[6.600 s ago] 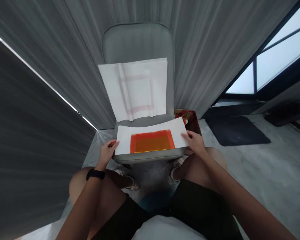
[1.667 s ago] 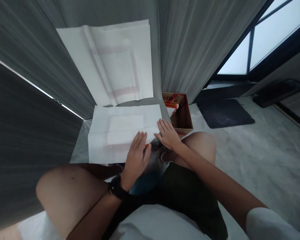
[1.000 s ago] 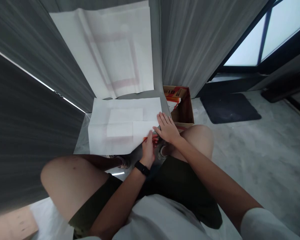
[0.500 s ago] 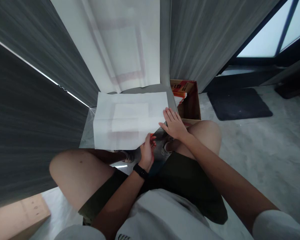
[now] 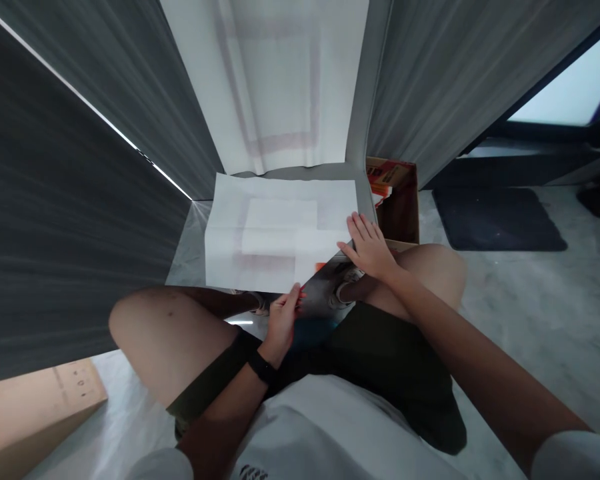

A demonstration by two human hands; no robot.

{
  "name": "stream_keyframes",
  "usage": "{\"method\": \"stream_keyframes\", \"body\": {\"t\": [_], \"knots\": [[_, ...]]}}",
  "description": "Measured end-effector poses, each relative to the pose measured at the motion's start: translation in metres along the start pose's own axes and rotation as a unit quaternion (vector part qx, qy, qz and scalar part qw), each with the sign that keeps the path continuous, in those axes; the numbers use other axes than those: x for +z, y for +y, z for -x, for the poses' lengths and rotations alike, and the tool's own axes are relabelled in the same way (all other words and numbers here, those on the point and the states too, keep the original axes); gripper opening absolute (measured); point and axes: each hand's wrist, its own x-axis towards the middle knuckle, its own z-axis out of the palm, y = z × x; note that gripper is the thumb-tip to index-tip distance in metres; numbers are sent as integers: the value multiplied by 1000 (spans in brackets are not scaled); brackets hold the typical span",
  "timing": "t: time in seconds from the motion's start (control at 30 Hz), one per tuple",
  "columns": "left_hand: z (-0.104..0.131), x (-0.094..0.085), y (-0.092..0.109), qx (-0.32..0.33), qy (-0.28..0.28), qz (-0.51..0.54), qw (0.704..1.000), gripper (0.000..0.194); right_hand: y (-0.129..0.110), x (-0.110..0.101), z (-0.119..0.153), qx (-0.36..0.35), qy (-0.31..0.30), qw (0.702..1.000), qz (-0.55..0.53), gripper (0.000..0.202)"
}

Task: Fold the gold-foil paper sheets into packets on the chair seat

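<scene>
A white paper sheet (image 5: 275,230) with faint pinkish rectangular markings lies across the front of a grey padded seat (image 5: 363,193). Its lower right corner looks cut off or folded at a slant. My left hand (image 5: 283,317) pinches the sheet's lower edge between thumb and fingers. My right hand (image 5: 370,248) rests flat on the sheet's right edge, fingers stretched out. A small orange patch (image 5: 320,266) shows at the slanted edge; what it belongs to is unclear.
Another large white sheet (image 5: 280,87) covers the seat's upright part. An open cardboard box (image 5: 403,200) with orange-and-white items stands right of the seat. A dark mat (image 5: 500,219) lies further right, and a light brown box (image 5: 45,407) is at the lower left.
My left hand has moved down and left along the sheet's lower edge. My right hand stays at the right edge. The whole view has shifted, so the scene sits further right.
</scene>
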Motion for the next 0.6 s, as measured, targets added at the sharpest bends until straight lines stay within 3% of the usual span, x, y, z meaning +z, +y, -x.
{"method": "stream_keyframes", "body": {"t": [0.1,0.2,0.27,0.33,0.4,0.47,0.53,0.6], "knots": [[0,0,0,-8,3,11,1000,63,0,-2,-1,8,13,999,-31,78],[1,3,1,-11,7,11,1000,62,-10,-7,7,67,93,986,-118,74],[3,5,2,-14,6,18,1000,61,-24,-11,18,166,189,946,-203,69],[6,10,4,-26,1,32,999,61,-42,-12,32,300,251,867,-309,64],[9,14,4,-43,-2,48,998,63,-61,-10,43,401,201,780,-437,64],[12,18,5,-56,-11,55,997,64,-78,-7,48,424,106,722,-537,63],[14,19,4,-61,-24,55,996,64,-89,-5,46,415,57,686,-595,59],[16,19,2,-62,-35,47,996,62,-94,-4,41,414,68,659,-624,55]]}}
